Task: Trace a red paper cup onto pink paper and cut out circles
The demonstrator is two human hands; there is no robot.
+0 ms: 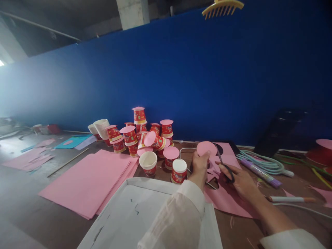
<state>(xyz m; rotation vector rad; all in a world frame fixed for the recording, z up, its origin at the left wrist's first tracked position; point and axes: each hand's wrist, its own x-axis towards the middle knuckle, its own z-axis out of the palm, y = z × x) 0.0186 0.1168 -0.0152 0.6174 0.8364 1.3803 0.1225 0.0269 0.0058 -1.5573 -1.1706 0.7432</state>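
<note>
My left hand (199,166) is closed on a round pink paper disc (206,148), thumb over its lower edge. In my right hand (241,181) is a pair of scissors (228,173), its fingers around the dark handle and the blades pointing up along the disc's right edge. Below both hands lies cut pink paper (225,199) with holes and scraps. Left of my left hand stand an upside-down red paper cup (178,175) with its white base up and an upright open cup (148,165).
Behind are stacked red cups (129,138), several topped with pink discs. Pink sheets (85,180) lie left of a white box lid (121,211). To the right are a coiled pale cable (261,160), a purple tube (260,173) and a white marker (290,199). A blue partition (181,76) rises behind.
</note>
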